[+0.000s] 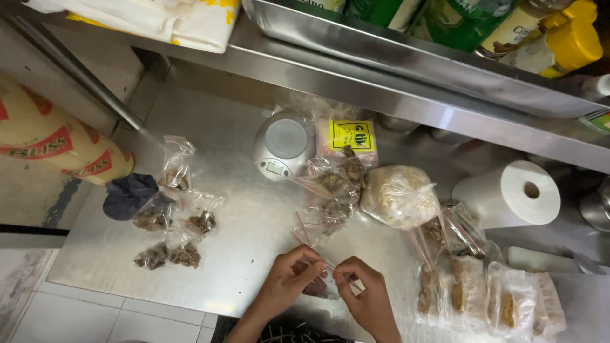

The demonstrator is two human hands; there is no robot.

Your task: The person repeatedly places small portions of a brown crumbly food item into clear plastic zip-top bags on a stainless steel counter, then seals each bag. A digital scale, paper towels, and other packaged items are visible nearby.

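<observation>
The steel counter (235,254) is dull, scratched and flat, with a shelf (406,82) of the same metal above it. On it stand a smooth white paper roll (508,194), a lumpy clear bag of pale crumbly food (399,195) and a rounded grey kitchen scale (284,145). Filled packets (170,254) of dark, rough bits lie well apart to the left. At the near edge both hands pinch one small clear bag (325,279) between them: the left hand (289,279) and right hand (362,295) each have their fingers closed on its thin, crinkly top, just above the counter. It looks like the sealing step; pressing the red strip shut would call for an even squeeze along the mouth
</observation>
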